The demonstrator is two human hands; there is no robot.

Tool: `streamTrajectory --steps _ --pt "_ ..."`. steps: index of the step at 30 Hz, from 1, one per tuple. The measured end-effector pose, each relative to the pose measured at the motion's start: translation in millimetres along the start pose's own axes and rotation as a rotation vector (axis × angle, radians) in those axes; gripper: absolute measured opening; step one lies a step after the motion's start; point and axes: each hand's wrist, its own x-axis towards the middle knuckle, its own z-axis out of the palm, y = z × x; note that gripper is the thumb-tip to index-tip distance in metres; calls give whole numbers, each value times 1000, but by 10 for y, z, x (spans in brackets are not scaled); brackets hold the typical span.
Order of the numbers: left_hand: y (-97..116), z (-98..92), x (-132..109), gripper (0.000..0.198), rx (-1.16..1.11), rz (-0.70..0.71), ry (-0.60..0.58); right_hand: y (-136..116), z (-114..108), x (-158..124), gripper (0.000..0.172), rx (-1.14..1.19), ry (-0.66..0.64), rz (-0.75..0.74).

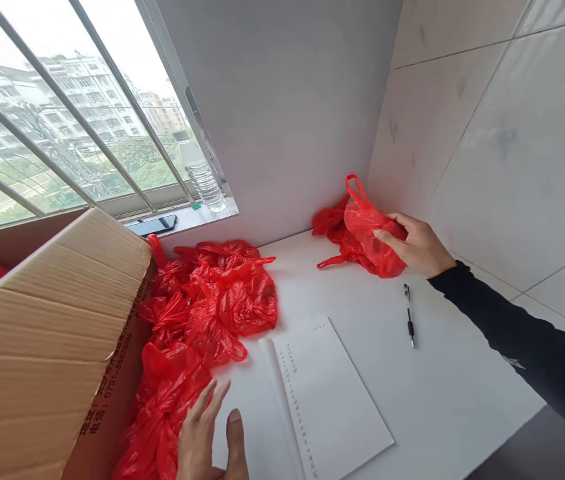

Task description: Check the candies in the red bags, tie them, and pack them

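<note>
At the back right of the white table, my right hand grips a red plastic bag with its handle loop sticking up. Something seems to be inside it, but I cannot make out what. Another red bag lies behind and to its left. My left hand is low in the view, fingers apart and holding nothing. It is beside a heap of knotted red plastic bags along the table's left side. Between my hands lies an open notebook with handwritten lines, and a black pen rests right of it.
A cardboard box with red bags inside stands at the left, its flap raised. On the windowsill are a water bottle and a phone. Walls close off the back and right. The table's edge runs at the lower right.
</note>
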Motion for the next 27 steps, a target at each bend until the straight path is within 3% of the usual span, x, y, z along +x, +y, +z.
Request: streamTrajectory --steps 3,7,10,12,15,20,27 --pt "317 -17 29 33 -147 -106 -91 -373 1 -478 33 202 -224 -66" --pt "648 72 89 35 -395 -193 -154 -692 201 -1083 32 336 -555 -128" --pt "766 135 96 34 -505 -210 -275 -777 365 -1430 30 330 -675 -117" --pt "784 146 63 28 -536 -221 -362 -785 420 -1584 39 318 -727 -120" --pt "771 121 -16 23 -552 -251 -385 -777 428 -1708 47 314 -768 -102" --pt "704 41 -121 13 -543 -236 -394 -770 366 -1779 16 260 -684 -70" --pt "414 -109 -159 12 -453 -345 -188 -603 87 -1823 24 153 -619 61"
